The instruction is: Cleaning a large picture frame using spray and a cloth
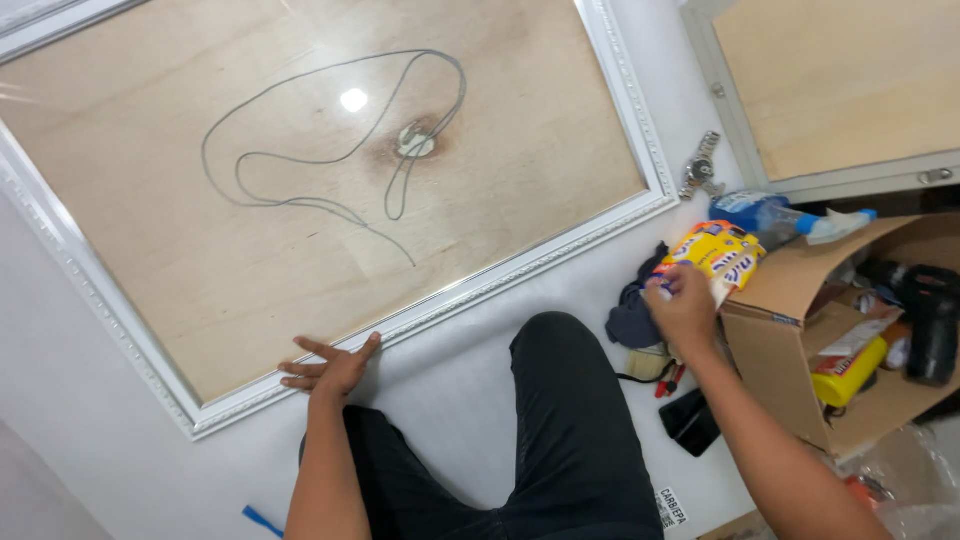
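Head view: the right hand point(683, 305) is closed in a pinching grip on the near edge of a yellow and orange packet point(715, 252), which sits tilted on the flap of an open cardboard box point(775, 345) at the right of the scene. Just left of the packet lies a dark blue cloth point(632, 315), bunched up on the white floor point(90, 400). Behind the packet a blue spray bottle point(770, 215) lies on its side, its nozzle pointing right, and beyond that a metal wristwatch point(700, 165) lies on the floor beside the frame's right rail. Inside the box are a yellow bottle with a red cap point(850, 370) and a black power drill point(930, 310). Below the hand, near the box's front corner, a paintbrush point(650, 362), a red-handled tool point(668, 380) and a flat black object point(692, 422) lie together.

The left hand point(330, 368) holds nothing: its grip is open, fingers spread flat, fingertips touching the lower rail of a large white ornate frame point(480, 280). The frame lies flat on the floor and encloses a plywood panel point(300, 250) under a glossy sheet that shows a light reflection; a thin grey cord point(330, 150) loops across the panel around a dark knot. A second framed plywood panel point(840, 90) lies at the top right. The person's knee in black trousers point(560, 400) is between the two arms. A strip of blue tape point(260, 520) lies at the bottom left.
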